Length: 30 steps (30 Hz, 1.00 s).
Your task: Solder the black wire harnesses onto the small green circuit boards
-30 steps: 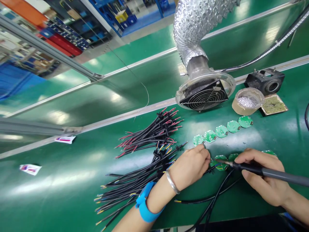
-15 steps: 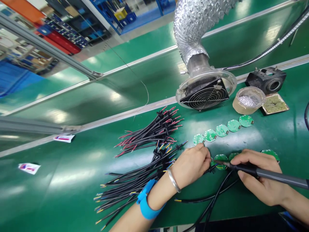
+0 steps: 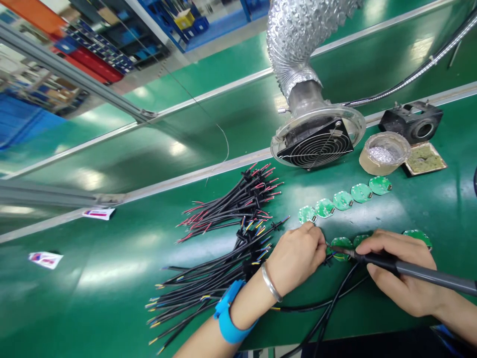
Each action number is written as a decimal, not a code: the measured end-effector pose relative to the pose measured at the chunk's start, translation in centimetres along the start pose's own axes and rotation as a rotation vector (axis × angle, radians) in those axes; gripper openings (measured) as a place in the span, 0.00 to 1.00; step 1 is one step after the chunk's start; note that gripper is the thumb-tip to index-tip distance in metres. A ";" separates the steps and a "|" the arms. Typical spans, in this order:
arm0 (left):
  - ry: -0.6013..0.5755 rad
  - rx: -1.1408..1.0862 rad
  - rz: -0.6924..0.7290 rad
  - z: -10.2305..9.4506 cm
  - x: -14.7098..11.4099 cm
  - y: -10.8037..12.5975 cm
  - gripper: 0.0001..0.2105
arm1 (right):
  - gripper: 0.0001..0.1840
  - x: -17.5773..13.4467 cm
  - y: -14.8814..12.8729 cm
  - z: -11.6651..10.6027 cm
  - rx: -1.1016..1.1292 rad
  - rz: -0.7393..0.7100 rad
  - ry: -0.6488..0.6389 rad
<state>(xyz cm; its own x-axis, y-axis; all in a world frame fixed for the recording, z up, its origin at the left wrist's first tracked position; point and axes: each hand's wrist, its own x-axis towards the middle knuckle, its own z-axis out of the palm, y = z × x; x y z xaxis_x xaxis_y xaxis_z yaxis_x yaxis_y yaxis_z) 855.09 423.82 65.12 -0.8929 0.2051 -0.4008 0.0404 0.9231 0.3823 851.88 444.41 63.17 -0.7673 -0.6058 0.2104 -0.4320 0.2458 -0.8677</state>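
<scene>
My right hand (image 3: 406, 271) grips a soldering iron (image 3: 437, 280) like a pen, its tip pointing left over a round green circuit board (image 3: 341, 242). Close to that tip, the fingers of my left hand (image 3: 298, 253) are pinched together. What they hold is hidden behind the hand. Small coloured wires and a black cable end lie just by the fingertips. Partly under my right hand is another green board (image 3: 360, 240), and one more board (image 3: 418, 237) shows beyond the knuckles. Black cables (image 3: 337, 298) run from the boards toward the bench's front edge.
A row of several green boards (image 3: 343, 201) lies behind my hands. To the left are bundles of black cables with red ends (image 3: 231, 206) and multicoloured ends (image 3: 208, 283). A fume extractor (image 3: 318, 144), a tub of solder bits (image 3: 383, 155) and a sponge tray (image 3: 425, 158) stand behind.
My left wrist and forearm have shifted slightly right and down, while the fingers stay beside the iron's tip. The right hand and soldering iron are nearly still.
</scene>
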 end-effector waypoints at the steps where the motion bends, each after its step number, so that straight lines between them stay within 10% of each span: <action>1: 0.002 -0.002 -0.002 0.0 0.0 0.0 0.06 | 0.11 0.0 0.0 0.0 0.001 -0.006 -0.002; 30: -0.016 -0.073 -0.032 -0.2 -0.2 -0.2 0.05 | 0.09 -0.6 0.7 -0.1 0.120 0.144 0.222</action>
<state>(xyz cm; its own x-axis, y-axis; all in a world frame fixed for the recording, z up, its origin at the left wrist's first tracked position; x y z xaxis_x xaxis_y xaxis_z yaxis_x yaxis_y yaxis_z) 855.12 423.51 65.28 -0.8859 0.1812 -0.4271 -0.0217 0.9034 0.4283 851.96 444.98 62.44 -0.9072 -0.3877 0.1630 -0.2621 0.2180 -0.9401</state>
